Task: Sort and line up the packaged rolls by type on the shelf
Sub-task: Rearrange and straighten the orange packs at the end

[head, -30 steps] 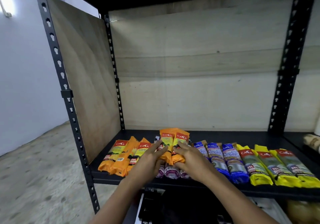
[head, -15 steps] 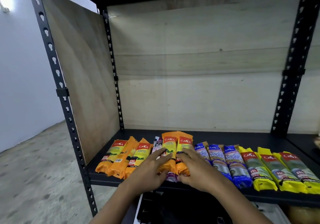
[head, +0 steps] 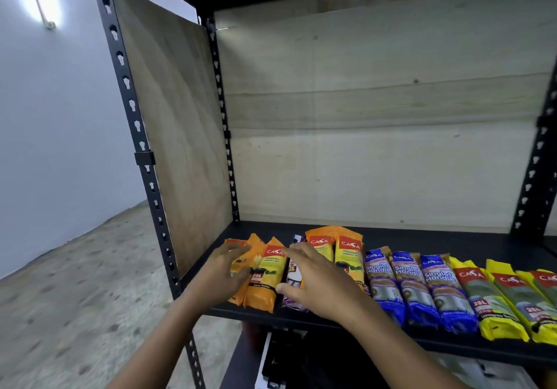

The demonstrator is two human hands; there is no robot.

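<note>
Packaged rolls lie side by side along the black shelf (head: 422, 239). At the left are orange packs (head: 266, 271); my left hand (head: 224, 274) rests on them with fingers spread. A purple-and-white pack (head: 294, 271) sits between them and two more orange packs (head: 346, 253) stacked higher. My right hand (head: 316, 283) hovers flat over the purple pack and the two orange packs, fingers apart, holding nothing. Three blue packs (head: 407, 286) follow to the right, then yellow packs (head: 494, 301) at the far right.
Plywood panels form the left side (head: 177, 135) and back (head: 376, 117) of the bay. Black perforated uprights (head: 135, 135) frame it. Dark items lie on the lower level (head: 286, 364) under the shelf. A concrete floor (head: 75, 283) lies to the left.
Both hands have let go of the two orange packs and shifted left. The left hand now lies on the leftmost orange packs; the right hand is over the purple pack. The view swung right.
</note>
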